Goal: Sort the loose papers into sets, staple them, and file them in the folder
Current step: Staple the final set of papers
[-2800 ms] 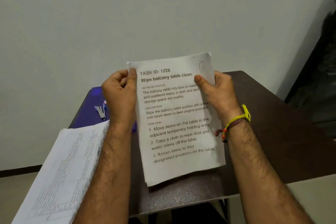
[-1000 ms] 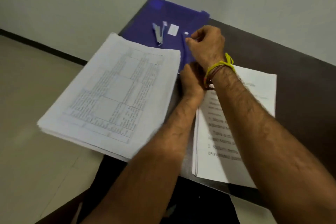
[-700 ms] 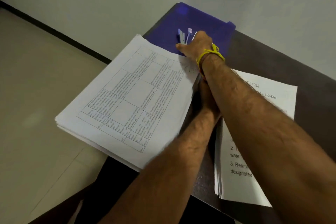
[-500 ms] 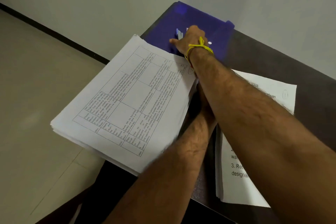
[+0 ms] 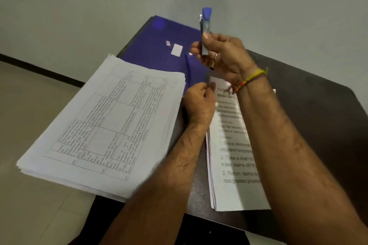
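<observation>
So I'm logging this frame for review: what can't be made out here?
All in the head view:
- Table text on the large paper stack: too small.
- Sheet set: right part hidden by the right forearm, print blurred.
- Left hand: fingers curled away at the set's corner, grip unclear.
- Stapler in the right hand: lower end hidden by fingers.

I see a blue-capped silver stapler (image 5: 205, 26), a deep purple-blue folder (image 5: 159, 49) at the dark brown table's (image 5: 310, 109) far left corner, white papers (image 5: 111, 125) ruled with grey grids at its left edge, a white black-printed sheet set (image 5: 231, 165), a yellow-and-red wrist thread (image 5: 251, 79).
</observation>
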